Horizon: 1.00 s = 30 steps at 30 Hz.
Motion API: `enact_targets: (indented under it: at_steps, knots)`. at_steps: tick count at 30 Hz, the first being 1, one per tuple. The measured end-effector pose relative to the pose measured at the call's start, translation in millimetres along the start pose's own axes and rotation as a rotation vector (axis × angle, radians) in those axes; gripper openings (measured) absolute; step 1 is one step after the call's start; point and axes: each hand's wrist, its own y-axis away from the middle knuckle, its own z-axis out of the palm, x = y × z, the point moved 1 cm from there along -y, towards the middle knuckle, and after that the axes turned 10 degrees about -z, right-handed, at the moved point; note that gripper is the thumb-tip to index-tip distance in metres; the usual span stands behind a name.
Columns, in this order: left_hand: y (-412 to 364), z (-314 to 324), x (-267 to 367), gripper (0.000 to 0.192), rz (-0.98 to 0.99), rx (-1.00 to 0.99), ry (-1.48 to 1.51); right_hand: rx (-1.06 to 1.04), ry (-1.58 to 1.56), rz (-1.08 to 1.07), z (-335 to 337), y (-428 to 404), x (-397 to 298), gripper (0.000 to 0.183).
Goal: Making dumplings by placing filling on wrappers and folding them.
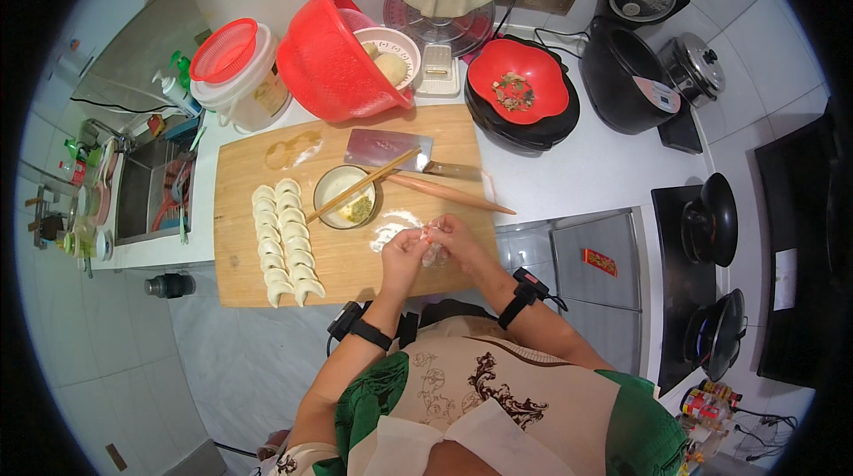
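My left hand (404,252) and my right hand (454,238) meet at the fingertips over the front right of a wooden cutting board (373,279). Between them they pinch a small whitish thing (430,255), mostly covered by the fingers; I cannot tell what it is. White flour (393,229) lies just beyond my left hand. A glass bowl (328,188) holds the rest of a filling (360,209), with wooden chopsticks (373,181) across its rim. Two rows of folded dumplings (290,229) line the board's left part. Behind my hands rest a tapered rolling pin (453,192) and a cleaver (388,148).
A red basin (333,70) and a lidded white bucket (250,93) stand behind the board. Right of them sit a red dish (486,56) with scraps and an open rice cooker (620,70). A sink (140,209) is at left, a cooktop (673,229) with pans at right.
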Motion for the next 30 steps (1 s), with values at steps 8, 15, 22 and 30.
enact_targets:
  at_steps: [8, 15, 22, 30]
  knots:
    - [5, 4, 5, 0.007, -0.159, -0.214, 0.517, -0.296, -0.212, 0.187, -17, -1, 12, 0.02]
    - [-2, -19, 14, 0.009, -0.2, -0.259, 0.098, -0.264, 0.628, -0.281, -22, 2, 2, 0.041]
    - [-3, -23, 25, 0.008, -0.162, -0.397, -0.252, -0.22, 0.958, -0.512, -6, 14, -31, 0.047]
    - [-14, -44, -20, 0.008, -0.27, -0.125, -0.149, -0.155, 0.873, -0.468, -29, 9, 5, 0.015]
